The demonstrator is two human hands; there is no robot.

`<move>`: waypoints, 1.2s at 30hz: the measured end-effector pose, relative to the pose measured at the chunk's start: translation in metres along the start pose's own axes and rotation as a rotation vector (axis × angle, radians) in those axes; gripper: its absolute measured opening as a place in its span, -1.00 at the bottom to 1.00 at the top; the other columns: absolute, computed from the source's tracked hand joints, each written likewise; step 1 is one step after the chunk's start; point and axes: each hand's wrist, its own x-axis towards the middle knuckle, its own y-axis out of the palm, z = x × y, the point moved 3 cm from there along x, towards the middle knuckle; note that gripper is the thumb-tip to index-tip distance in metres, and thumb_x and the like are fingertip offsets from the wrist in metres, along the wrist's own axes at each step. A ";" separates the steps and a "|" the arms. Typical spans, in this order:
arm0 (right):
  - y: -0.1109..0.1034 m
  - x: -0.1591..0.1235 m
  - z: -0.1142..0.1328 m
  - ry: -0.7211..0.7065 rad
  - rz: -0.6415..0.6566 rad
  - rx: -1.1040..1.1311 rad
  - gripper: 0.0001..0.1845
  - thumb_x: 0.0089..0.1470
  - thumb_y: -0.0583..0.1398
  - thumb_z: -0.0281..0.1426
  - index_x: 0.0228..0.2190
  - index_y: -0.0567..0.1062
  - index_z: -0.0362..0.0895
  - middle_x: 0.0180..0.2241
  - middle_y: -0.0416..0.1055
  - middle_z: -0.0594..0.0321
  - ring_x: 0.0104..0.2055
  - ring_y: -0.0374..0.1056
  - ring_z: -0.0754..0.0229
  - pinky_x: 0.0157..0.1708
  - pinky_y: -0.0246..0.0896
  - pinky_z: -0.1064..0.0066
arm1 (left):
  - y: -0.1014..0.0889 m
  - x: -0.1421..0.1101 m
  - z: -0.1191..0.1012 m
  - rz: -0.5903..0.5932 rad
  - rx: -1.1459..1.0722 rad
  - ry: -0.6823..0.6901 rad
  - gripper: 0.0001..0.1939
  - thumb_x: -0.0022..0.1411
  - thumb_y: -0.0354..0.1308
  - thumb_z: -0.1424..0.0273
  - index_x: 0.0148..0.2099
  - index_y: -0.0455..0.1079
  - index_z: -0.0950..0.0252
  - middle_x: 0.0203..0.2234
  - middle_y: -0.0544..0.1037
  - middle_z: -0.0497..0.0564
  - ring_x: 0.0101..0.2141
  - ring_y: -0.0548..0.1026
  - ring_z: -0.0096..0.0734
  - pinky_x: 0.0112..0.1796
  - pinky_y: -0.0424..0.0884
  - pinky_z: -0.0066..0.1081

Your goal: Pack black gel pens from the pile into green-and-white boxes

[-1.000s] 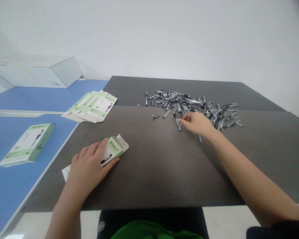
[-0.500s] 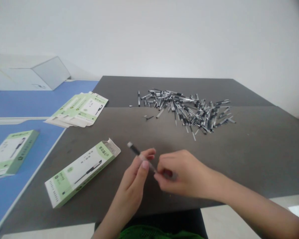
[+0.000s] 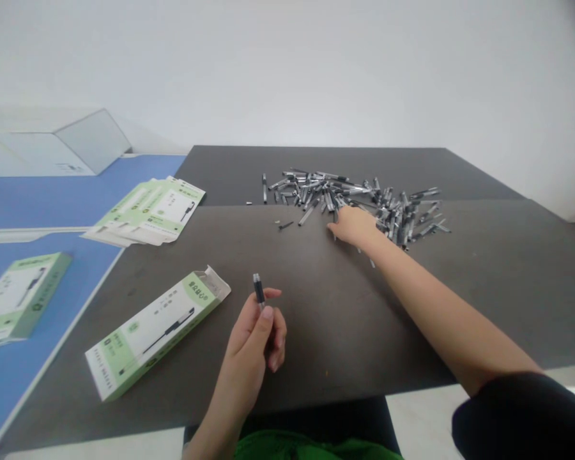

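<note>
My left hand (image 3: 256, 335) is closed around a pen (image 3: 259, 291), held nearly upright. The pen's black grip and pale tip stick out above the thumb, while its lower part is hidden in the hand. My right hand (image 3: 354, 225) reaches to the near side of a heap of pens (image 3: 402, 217), most of them clear with black parts. Its thumb shows, but the other fingers are mostly hidden among the pens. Left of my left hand lies a green and white pen box (image 3: 158, 332), its end flap open towards the far right.
Several flat green and white cartons (image 3: 165, 211) overlap at the table's left edge. On the blue surface are another green and white box (image 3: 26, 294) and a large white box (image 3: 52, 144). A small dark piece (image 3: 285, 225) lies left of the heap.
My right hand has left the pen near my left hand and moved forward to the heap. The pen in my left hand has turned from slanted to nearly upright.
</note>
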 end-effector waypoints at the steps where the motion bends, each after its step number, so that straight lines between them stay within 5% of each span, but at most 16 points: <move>1: 0.002 -0.001 -0.003 0.070 -0.008 -0.069 -0.66 0.27 0.21 -0.27 -0.01 0.49 -0.22 0.01 0.45 0.02 0.00 0.44 0.01 -0.04 0.41 0.12 | 0.000 0.000 0.001 -0.006 0.017 -0.001 -0.74 0.37 0.10 0.20 0.01 0.30 0.20 -0.61 0.28 -0.24 -0.72 0.10 -0.67 -0.68 0.05 -0.59; 6: 0.006 -0.005 -0.014 0.425 0.056 -0.475 -0.93 -0.03 0.32 -0.52 -0.44 0.54 -0.30 -0.30 0.56 -0.25 -0.11 0.52 -0.20 -0.20 0.34 0.19 | 0.000 0.000 0.001 0.022 0.111 -0.008 -0.70 0.34 0.12 0.13 -0.12 0.38 0.27 -0.61 0.22 -0.21 -0.67 0.08 -0.65 -0.65 -0.01 -0.57; 9: 0.011 -0.019 -0.011 0.494 0.142 -0.581 -0.91 -0.14 0.32 -0.50 -0.48 0.54 -0.26 -0.31 0.57 -0.28 -0.17 0.54 -0.24 -0.28 0.33 0.19 | 0.001 0.000 0.000 0.036 0.149 -0.005 -0.70 0.35 0.12 0.12 -0.14 0.39 0.27 -0.61 0.21 -0.20 -0.65 0.06 -0.63 -0.64 -0.02 -0.54; 12: 0.013 -0.045 0.003 0.459 0.203 -0.612 -0.87 -0.05 0.24 -0.39 -0.56 0.48 -0.19 -0.38 0.56 -0.18 -0.23 0.53 -0.17 -0.34 0.27 0.23 | 0.002 -0.002 0.001 0.056 0.191 -0.021 -0.68 0.35 0.10 0.10 -0.16 0.40 0.27 -0.60 0.20 -0.19 -0.64 0.05 -0.61 -0.62 -0.04 -0.52; 15: 0.009 -0.070 0.030 0.270 0.166 -0.401 -0.76 0.04 0.13 -0.38 -0.62 0.30 -0.10 -0.59 0.42 0.15 -0.46 0.41 0.12 -0.49 0.12 0.37 | 0.004 -0.005 0.002 0.110 0.243 -0.026 -0.66 0.38 0.06 0.09 -0.15 0.42 0.27 -0.60 0.18 -0.18 -0.62 0.04 -0.58 -0.60 -0.04 -0.49; 18: 0.004 -0.087 0.063 0.121 0.051 0.145 -0.77 0.13 0.08 -0.38 -0.56 0.20 -0.06 -0.70 0.23 0.42 -0.70 0.13 0.35 -0.65 -0.03 0.48 | 0.004 -0.008 0.002 0.182 0.286 0.001 -0.67 0.41 0.03 0.12 -0.10 0.44 0.26 -0.58 0.17 -0.17 -0.59 0.06 -0.56 -0.57 -0.01 -0.47; 22: 0.008 -0.095 0.095 0.020 -0.072 0.592 -0.78 0.21 0.11 -0.36 -0.49 0.24 -0.07 -0.69 0.30 0.46 -0.76 0.17 0.40 -0.72 0.03 0.55 | 0.002 -0.010 0.003 0.234 0.306 0.021 -0.70 0.42 0.04 0.16 -0.08 0.46 0.25 -0.55 0.18 -0.15 -0.56 0.08 -0.53 -0.53 0.01 -0.44; 31: 0.025 -0.101 0.104 -0.076 -0.035 0.602 -0.92 0.22 0.13 -0.41 -0.34 0.30 -0.10 -0.49 0.36 0.37 -0.57 0.35 0.35 -0.57 0.37 0.50 | -0.003 -0.012 0.004 0.217 0.342 0.019 -0.71 0.40 0.05 0.15 -0.10 0.47 0.23 -0.53 0.17 -0.12 -0.52 0.10 -0.50 -0.52 -0.02 -0.44; 36: 0.022 -0.104 0.101 -0.096 -0.040 0.603 -0.91 0.25 0.11 -0.42 -0.34 0.30 -0.10 -0.50 0.34 0.37 -0.55 0.38 0.35 -0.55 0.36 0.50 | -0.005 -0.011 0.003 0.210 0.368 0.043 -0.71 0.40 0.05 0.14 -0.10 0.48 0.21 -0.52 0.17 -0.12 -0.51 0.10 -0.48 -0.51 -0.01 -0.43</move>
